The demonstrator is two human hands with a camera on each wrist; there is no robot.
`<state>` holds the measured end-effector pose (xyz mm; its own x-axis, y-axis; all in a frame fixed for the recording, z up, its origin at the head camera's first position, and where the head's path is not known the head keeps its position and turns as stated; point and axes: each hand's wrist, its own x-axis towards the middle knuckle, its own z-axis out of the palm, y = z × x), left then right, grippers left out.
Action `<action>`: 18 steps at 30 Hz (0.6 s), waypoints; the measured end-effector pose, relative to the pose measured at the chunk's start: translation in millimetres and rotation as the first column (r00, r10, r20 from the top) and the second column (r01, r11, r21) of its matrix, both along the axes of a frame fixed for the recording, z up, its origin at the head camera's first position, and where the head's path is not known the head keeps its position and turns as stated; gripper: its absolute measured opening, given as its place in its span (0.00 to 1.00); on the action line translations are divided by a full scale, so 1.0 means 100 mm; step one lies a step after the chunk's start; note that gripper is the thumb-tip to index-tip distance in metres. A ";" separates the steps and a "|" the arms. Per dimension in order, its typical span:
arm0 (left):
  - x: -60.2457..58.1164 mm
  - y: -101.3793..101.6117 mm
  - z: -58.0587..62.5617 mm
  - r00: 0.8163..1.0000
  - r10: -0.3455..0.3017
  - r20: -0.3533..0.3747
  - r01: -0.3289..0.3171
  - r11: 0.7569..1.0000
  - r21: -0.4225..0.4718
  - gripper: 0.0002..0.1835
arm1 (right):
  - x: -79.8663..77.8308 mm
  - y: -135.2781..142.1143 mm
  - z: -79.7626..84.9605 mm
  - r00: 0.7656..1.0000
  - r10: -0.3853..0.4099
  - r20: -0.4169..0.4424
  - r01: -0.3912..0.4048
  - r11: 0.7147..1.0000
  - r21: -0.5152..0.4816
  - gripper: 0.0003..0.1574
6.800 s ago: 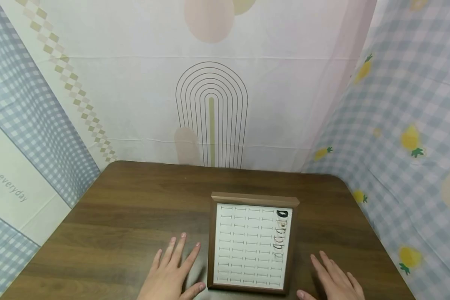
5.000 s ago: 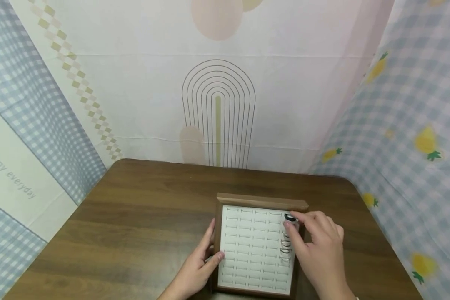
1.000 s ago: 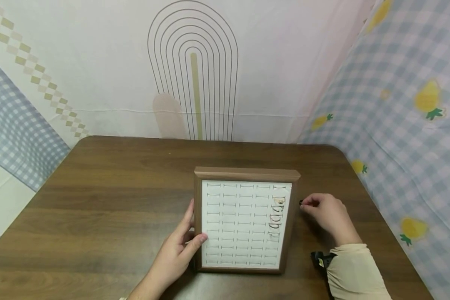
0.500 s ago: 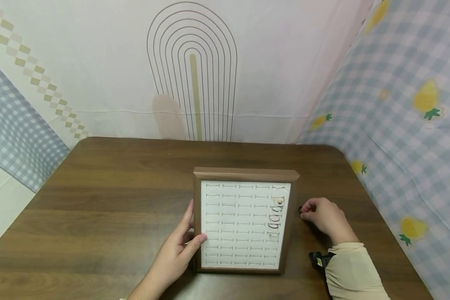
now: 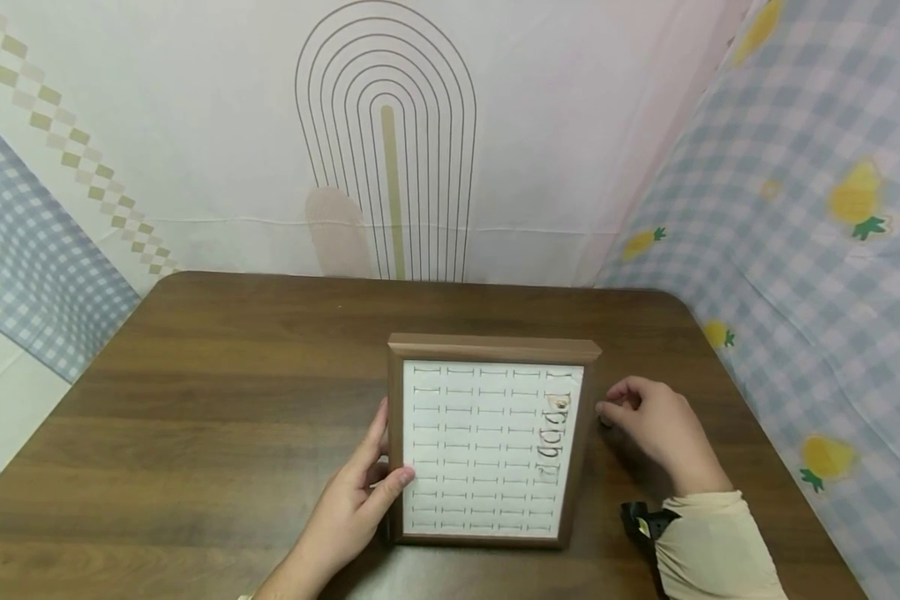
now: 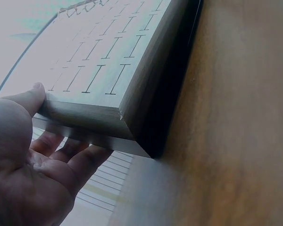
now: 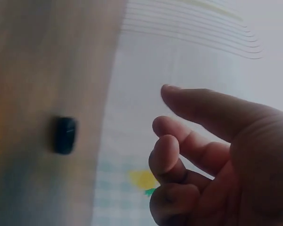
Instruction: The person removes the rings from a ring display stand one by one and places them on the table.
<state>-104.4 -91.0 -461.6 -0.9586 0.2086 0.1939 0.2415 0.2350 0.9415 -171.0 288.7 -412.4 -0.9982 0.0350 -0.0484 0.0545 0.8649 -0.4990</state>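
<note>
A wood-framed ring display board stands tilted on the table, its white panel lined with rows of slots. My left hand grips its left edge, thumb on the front and fingers behind, as the left wrist view also shows. Several thin rings sit in the panel's right column; the slot at the top right holds none. To the right of the board, a black ring lies on the table. My right hand hovers just above it, fingers loosely bent and apart from the ring in the right wrist view.
The brown wooden table has rounded far corners. Behind it hangs a white patterned curtain, with blue checked cloth along the right side. A black strap device is on my right wrist, by the sleeve.
My right hand pinched the black ring at the board's top right, carried it right, and has let it go on the table, rising slightly. My left hand went from the table to the board.
</note>
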 end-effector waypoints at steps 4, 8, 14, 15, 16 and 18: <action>0.00 0.00 -0.01 1.000 -0.005 0.001 0.005 1.000 0.003 0.47 | 0.05 -0.06 0.14 0.998 0.007 -0.058 -0.010 0.999 -0.047 0.18; -0.01 0.00 -0.01 1.000 -0.008 0.002 0.008 1.000 0.006 0.46 | 0.14 -0.12 0.30 0.988 0.001 -0.152 -0.012 0.997 -0.072 0.17; -0.01 0.00 -0.01 1.000 -0.003 0.009 0.003 1.000 0.008 0.46 | 0.31 -0.24 0.54 0.945 -0.039 -0.325 0.008 0.995 -0.097 0.14; -0.01 0.00 -0.01 1.000 -0.001 0.010 0.001 1.000 0.007 0.46 | 0.34 -0.27 0.58 0.936 -0.049 -0.348 0.011 0.994 -0.108 0.13; 0.00 0.00 -0.01 1.000 0.001 0.010 -0.001 1.000 0.007 0.46 | 0.38 -0.31 0.61 0.926 -0.058 -0.373 0.014 0.993 -0.120 0.12; 0.00 0.00 -0.01 1.000 0.004 0.010 -0.004 1.000 0.006 0.46 | 0.44 -0.38 0.67 0.902 -0.070 -0.427 0.004 0.988 -0.154 0.10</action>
